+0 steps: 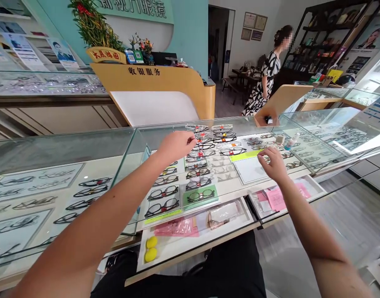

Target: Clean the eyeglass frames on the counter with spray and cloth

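My left hand (179, 145) is over the glass counter (227, 198), fingers curled together at the left end of a row of eyeglasses (204, 146); whatever they pinch is hidden. My right hand (274, 164) hovers by the right edge of a white sheet (250, 169) with a yellow-green strip (247, 155). Its thumb and fingers are bent together, and I cannot make out anything between them. Several glasses with red or orange tags lie in two columns between my hands. Beneath the glass, more frames sit in rows, one pair (200, 195) on a green card.
Two open drawers are below the counter, the left one (190, 248) with pink packets and yellow round objects (151, 248). A small bottle (292, 142) stands right of my right hand, near a wooden-backed mirror (279, 101). A person (268, 70) is beyond the counter.
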The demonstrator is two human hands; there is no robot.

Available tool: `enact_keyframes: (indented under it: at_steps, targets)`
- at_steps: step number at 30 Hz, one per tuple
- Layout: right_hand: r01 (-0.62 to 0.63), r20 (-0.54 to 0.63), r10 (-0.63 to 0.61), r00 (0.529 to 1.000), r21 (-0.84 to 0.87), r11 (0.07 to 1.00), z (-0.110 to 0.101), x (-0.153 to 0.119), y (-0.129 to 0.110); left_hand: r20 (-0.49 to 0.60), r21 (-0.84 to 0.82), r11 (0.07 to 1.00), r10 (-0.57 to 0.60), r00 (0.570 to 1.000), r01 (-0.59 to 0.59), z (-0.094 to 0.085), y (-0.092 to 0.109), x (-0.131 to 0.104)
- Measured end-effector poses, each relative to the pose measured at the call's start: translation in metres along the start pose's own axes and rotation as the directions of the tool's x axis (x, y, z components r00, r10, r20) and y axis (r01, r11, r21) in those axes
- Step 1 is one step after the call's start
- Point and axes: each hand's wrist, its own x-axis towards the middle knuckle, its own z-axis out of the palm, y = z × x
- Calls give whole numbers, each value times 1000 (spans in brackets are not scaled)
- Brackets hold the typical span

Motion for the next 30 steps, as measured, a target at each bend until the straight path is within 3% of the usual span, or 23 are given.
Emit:
enact_keyframes:
  at_steps: [4,9,14,17,20,23,27,30]
  targets:
    - [42,-54,-43,998,-20,999,7,27,-2,-5,58,998,-21,1000,21,7,-12,23]
    - [27,-229,-62,971,-152,988,6,62,-6,-14,121,993,-15,1000,17,25,-38,68]
    - [51,-204,-92,975,-198,979,20,99,-8,7,121,991,-56,998,55,47,-59,109]
    - [21,-271,-65,960,-164,986,19,105,-8,-5,133,989,-66,998,66,61,-69,128]
    - [84,-328,-103,939,-74,994,8,76,-8,-16,146,986,-76,997,77,75,-80,145]
    - [146,-362,-143,921,-19,989,0,16,-1,-11,162,983,-89,996,90,88,-93,161]
    - [67,-299,-73,951,-31,997,10,-58,19,-5,179,981,-74,997,74,100,-107,175]
    - [23,-312,-53,949,-98,995,22,-77,31,-13,194,980,-51,999,53,105,-112,181]
